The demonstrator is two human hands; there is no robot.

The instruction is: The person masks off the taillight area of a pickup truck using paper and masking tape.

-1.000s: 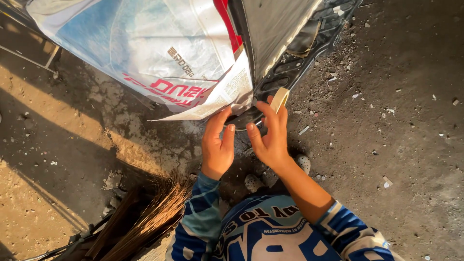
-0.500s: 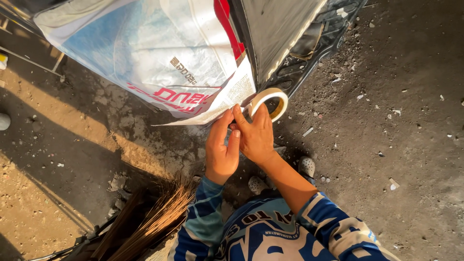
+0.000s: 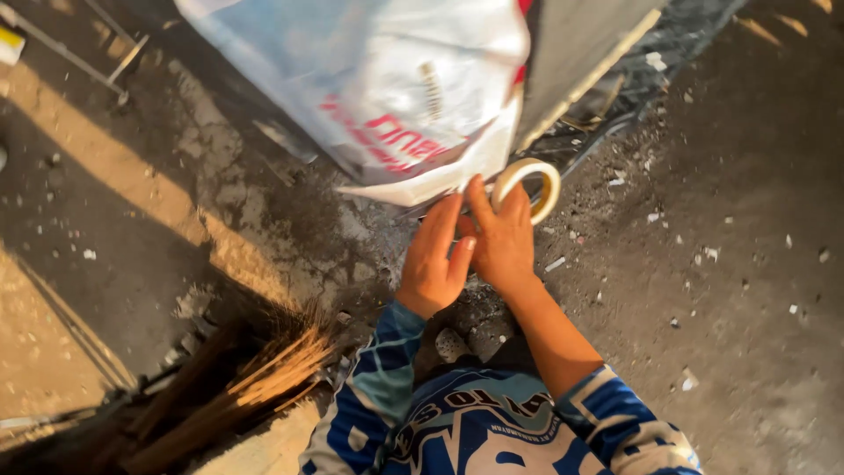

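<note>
The floor (image 3: 747, 220) is dark rough concrete with many small white chips and bits of rubble. Warm sunlight falls in bands on the left side, and long shadows cross it. A straw broom (image 3: 255, 383) lies at the lower left.

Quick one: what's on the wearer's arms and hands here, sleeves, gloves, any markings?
Both hands are bare: the left hand and right hand wear no gloves, and no rings or watch can be seen. The left sleeve is long, patterned in dark blue, light blue and white blocks, reaching the wrist. The right sleeve has the same pattern but sits pushed up, leaving the forearm uncovered.
</note>
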